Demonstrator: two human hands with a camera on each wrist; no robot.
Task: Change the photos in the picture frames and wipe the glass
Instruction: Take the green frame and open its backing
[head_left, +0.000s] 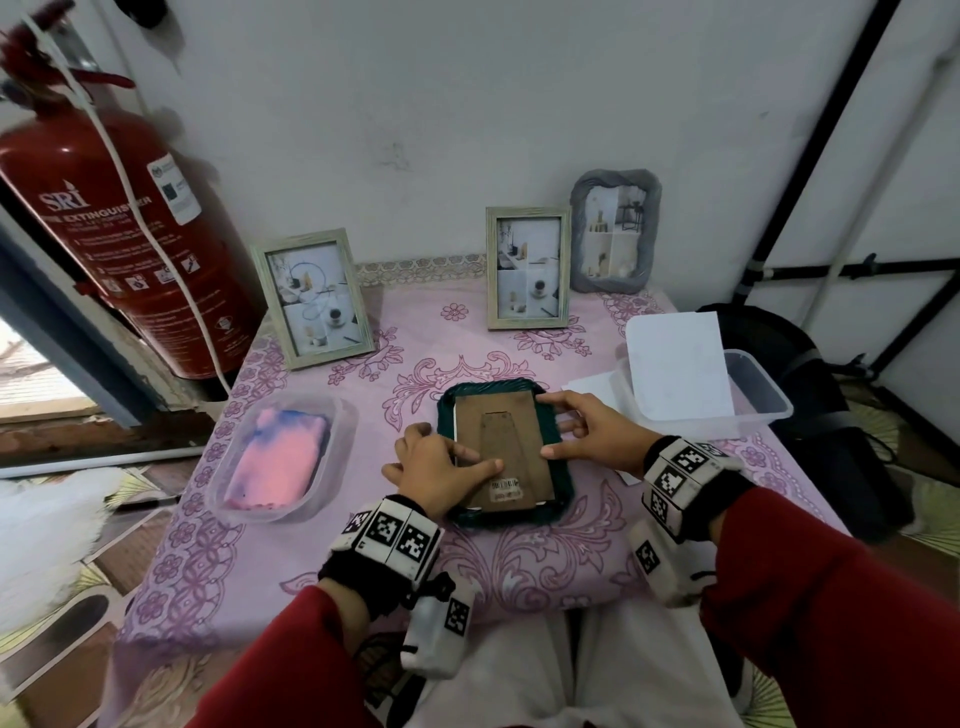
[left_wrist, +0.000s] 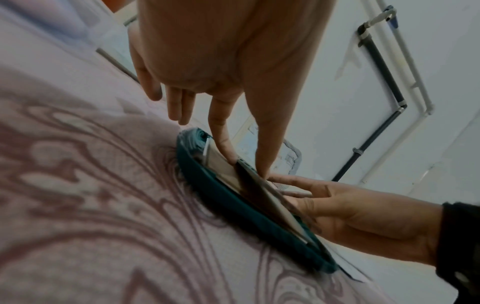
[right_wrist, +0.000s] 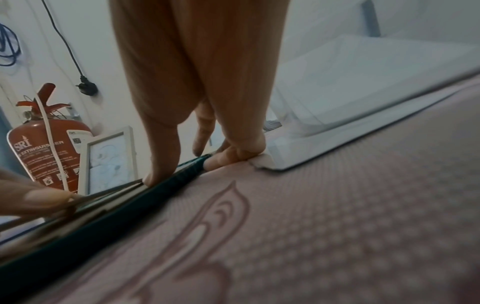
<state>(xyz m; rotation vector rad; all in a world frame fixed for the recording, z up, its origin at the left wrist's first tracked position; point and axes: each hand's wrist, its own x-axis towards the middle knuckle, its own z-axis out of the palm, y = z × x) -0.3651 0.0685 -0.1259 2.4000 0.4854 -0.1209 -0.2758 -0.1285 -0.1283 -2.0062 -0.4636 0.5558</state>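
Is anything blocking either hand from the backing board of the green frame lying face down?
Nothing visible. The left hand and right hand already rest their fingers directly on the backing board of the green frame.

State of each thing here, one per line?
green frame: face down on the table.
backing board: in the frame, one edge lifted.
left hand: fingers straight on the board.
right hand: fingers at the frame's right edge.
three other frames: upright, with photos.
cloth: in its tub.
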